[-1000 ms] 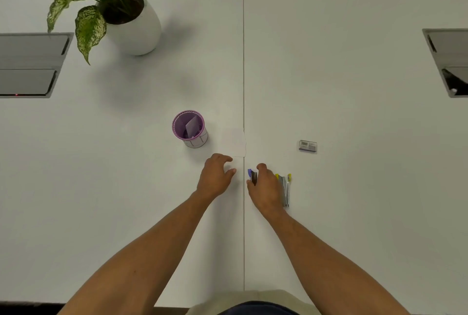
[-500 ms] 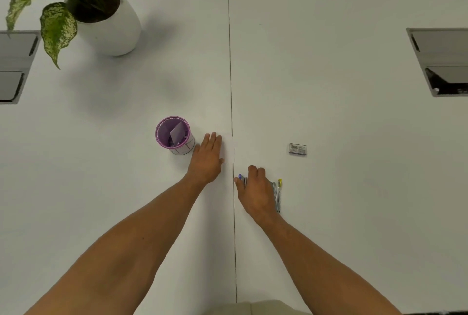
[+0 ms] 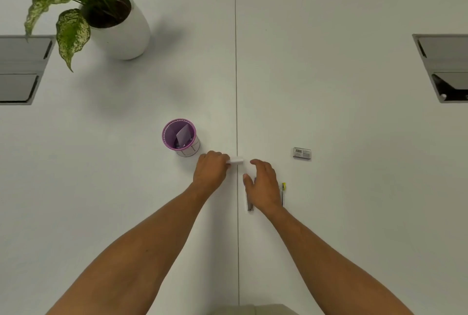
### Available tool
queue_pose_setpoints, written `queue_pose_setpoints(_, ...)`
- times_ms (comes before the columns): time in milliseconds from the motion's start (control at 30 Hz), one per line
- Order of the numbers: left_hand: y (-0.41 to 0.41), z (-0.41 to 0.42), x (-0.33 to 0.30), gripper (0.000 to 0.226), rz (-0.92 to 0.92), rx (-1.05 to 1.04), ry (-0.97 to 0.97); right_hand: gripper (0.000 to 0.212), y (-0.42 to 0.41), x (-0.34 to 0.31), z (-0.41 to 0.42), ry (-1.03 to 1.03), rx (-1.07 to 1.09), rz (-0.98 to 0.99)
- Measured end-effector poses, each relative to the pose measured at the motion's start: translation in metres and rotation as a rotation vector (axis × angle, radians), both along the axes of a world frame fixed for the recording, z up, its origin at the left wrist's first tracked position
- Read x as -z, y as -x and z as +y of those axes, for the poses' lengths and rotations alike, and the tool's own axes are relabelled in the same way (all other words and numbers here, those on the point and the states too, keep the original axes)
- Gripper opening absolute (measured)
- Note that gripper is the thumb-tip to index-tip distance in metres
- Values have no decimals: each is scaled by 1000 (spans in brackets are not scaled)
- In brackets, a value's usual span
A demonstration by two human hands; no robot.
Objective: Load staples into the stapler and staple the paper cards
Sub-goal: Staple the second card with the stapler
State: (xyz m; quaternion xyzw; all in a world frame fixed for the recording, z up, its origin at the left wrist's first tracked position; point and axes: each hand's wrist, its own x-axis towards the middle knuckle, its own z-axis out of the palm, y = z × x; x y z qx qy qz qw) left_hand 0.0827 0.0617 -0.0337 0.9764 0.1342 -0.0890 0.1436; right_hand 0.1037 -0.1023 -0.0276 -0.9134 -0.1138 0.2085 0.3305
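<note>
My left hand [image 3: 211, 170] pinches the small stack of white paper cards [image 3: 236, 160] by its left edge, just right of the purple cup. My right hand [image 3: 263, 185] is spread with relaxed fingers a little to the right of the cards, its fingertips close to them. Under its palm lies the stapler [image 3: 249, 204], of which only a silver end and a bit of blue show. The small staple box [image 3: 301, 153] lies on the table to the right, apart from both hands.
A purple cup [image 3: 180, 137] with a card inside stands left of my left hand. Pens [image 3: 283, 194] lie beside my right hand. A potted plant [image 3: 119, 28] stands far left. Recessed metal panels [image 3: 445, 68] sit at both table edges.
My left hand went from lying flat on the cards to pinching their edge. My right hand opened off the stapler and moved forward toward the cards.
</note>
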Motion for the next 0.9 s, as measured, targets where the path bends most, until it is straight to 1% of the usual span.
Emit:
queue_pose_setpoints(67, 0, -1, -7, 22, -37, 28, 71, 49, -7, -7, 1, -91, 35, 72)
queue_pose_setpoints(167, 2, -2, -20, 20, -63, -5, 315, 49, -16, -22, -1, -261, 26, 184)
queue_pose_setpoints(267, 5, -9, -31, 18, -66, -15, 486, 36, -21, -32, -8, -322, -12, 204)
queue_pose_setpoints(333, 6, -13, -37, 17, -57, -44, 605, 26, -22, -34, -12, -370, 37, 232)
queue_pose_setpoints(400, 7, -17, -43, 18, -61, -87, 709, 20, -21, -37, -14, -438, 117, 310)
queue_pose_setpoints(467, 8, -19, -48, 22, -76, -159, 817, 15, -19, -39, -18, -516, 195, 382)
queue_pose_setpoints(533, 10, -23, -53, 27, -109, -280, 944, 12, -17, -41, -22, -592, 272, 422)
queue_pose_setpoints(600, 13, -29, -55, 23, -156, -438, 1089, 10, -16, -42, -26, -653, 342, 452)
queue_pose_setpoints(667, 19, -36, -55, 14, -173, -576, 1207, 13, -15, -43, -28, -704, 386, 474)
queue_pose_setpoints(767, 30, -48, -53, 17, -157, -625, 1272, 20, -11, -46, -30, -748, 402, 477)
queue_pose_setpoints(900, 34, -58, -56, 23, -207, -693, 1334, 25, -7, -47, -33, -759, 390, 471)
